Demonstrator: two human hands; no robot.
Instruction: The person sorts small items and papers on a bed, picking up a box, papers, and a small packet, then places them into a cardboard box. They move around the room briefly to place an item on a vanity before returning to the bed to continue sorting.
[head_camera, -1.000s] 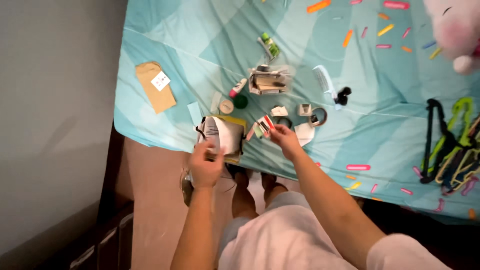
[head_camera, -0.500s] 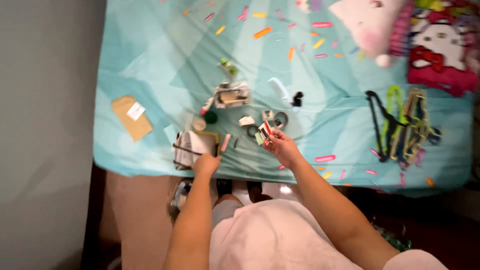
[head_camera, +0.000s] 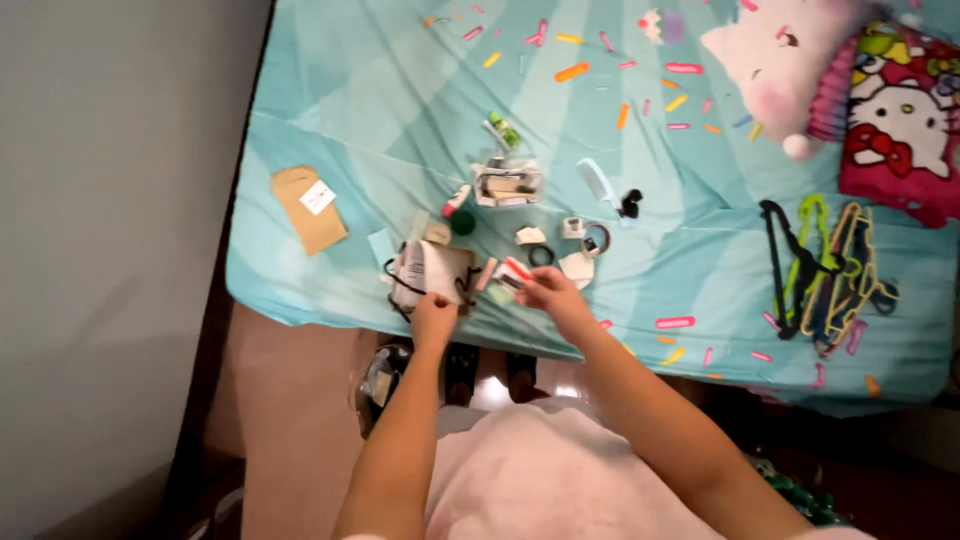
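I stand at the edge of a bed with a teal sheet (head_camera: 380, 110). My left hand (head_camera: 433, 318) grips the near edge of an open pouch (head_camera: 432, 272) with white papers in it, lying at the bed's front edge. My right hand (head_camera: 549, 297) holds a few small cards (head_camera: 514, 272), one red and white, just to the right of the pouch and low over the sheet. Small items lie behind them: a green round lid (head_camera: 462, 224), a pink tube (head_camera: 455, 201) and a clear box of oddments (head_camera: 507, 183).
A brown envelope (head_camera: 309, 209) lies at the left. A comb (head_camera: 596, 182), a black clip (head_camera: 630, 203) and a tape roll (head_camera: 597, 240) lie behind my right hand. Coloured hangers (head_camera: 825, 275) are piled at the right, a plush toy (head_camera: 780, 62) and cushion (head_camera: 900, 110) beyond. A grey wall (head_camera: 110, 250) stands left.
My right hand has carried the cards down and left toward the pouch. My left hand has stayed at the pouch's near edge. The view has swung back and forth.
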